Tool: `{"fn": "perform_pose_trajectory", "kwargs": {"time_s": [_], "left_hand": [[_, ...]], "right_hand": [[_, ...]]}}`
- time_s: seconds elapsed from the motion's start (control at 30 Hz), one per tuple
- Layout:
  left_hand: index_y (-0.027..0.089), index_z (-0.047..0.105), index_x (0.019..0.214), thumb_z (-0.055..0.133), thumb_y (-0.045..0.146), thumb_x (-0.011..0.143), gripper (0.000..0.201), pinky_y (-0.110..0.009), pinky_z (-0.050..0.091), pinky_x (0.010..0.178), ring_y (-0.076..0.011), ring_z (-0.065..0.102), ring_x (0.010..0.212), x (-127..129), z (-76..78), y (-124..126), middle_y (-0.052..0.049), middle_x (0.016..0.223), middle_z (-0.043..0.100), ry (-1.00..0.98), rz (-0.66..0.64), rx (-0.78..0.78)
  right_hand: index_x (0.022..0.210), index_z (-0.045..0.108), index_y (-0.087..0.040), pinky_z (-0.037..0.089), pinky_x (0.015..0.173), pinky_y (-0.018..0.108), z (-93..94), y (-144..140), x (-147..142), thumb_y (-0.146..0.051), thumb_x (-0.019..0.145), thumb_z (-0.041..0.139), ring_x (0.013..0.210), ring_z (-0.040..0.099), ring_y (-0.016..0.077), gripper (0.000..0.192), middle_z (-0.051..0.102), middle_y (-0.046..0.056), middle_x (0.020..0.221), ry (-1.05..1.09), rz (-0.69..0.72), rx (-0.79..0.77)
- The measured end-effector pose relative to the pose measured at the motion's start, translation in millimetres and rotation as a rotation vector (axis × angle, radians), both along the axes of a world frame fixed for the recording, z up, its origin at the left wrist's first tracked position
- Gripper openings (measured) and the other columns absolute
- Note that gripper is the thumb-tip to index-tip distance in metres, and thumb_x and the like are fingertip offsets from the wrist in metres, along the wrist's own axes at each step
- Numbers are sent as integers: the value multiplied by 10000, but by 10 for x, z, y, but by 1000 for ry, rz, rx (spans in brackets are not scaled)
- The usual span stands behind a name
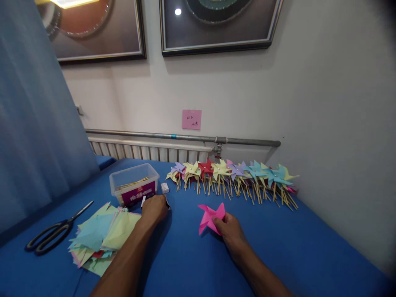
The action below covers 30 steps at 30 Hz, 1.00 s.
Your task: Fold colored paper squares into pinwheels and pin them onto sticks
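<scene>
Right hand [231, 231] pinches folded pink paper pinwheel [210, 217] by its near edge, flat on blue surface [278, 243]. Left hand [154, 209], fingers curled, contents unclear, sits well left of it beside clear plastic box [133, 187] of sticks.

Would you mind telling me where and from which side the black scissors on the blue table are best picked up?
Grip the scissors at the two black handle loops, their widest part, at the end nearer the table's front edge. They lie flat, shut blades pointing away toward the plastic box, so coming from above at the loops probably keeps fingers off the blades. The left hand is nearer than the right hand, which holds the pink pinwheel.
</scene>
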State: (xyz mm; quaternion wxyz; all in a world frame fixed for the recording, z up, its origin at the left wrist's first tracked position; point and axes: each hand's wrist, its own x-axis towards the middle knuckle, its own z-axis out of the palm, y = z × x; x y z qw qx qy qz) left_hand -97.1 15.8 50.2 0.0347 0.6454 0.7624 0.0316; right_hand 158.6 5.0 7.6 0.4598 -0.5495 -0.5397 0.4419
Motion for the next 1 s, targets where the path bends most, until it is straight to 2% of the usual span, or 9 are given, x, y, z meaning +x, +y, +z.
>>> {"fn": "perform_pose_trajectory", "kwargs": {"time_s": [0.33, 0.53, 1.0], "left_hand": [[135, 728, 1014, 442, 137, 829, 341, -404, 516, 837, -323, 693, 983, 1, -26, -3, -200, 1021, 734, 38, -16, 14], [134, 732, 1014, 498, 237, 839, 309, -410, 517, 838, -337, 681, 1010, -11, -21, 7, -208, 1067, 722, 17, -13, 2], [161, 719, 1004, 417, 131, 845, 343, -401, 502, 802, -323, 694, 955, 12, -41, 0, -185, 1017, 735, 57, -19, 40]], "right_hand": [[686, 586, -167, 343, 515, 243, 48, -36, -13, -368, 651, 576, 532, 430, 121, 204, 516, -30, 579, -12, 18, -9], [686, 585, -166, 333, 511, 244, 58, -44, -18, -380, 641, 577, 534, 426, 123, 219, 511, -25, 583, -18, 12, -8], [689, 551, -177, 313, 502, 237, 40, -38, -14, -392, 669, 565, 521, 398, 108, 217, 470, -47, 574, -2, 37, -5]]}}
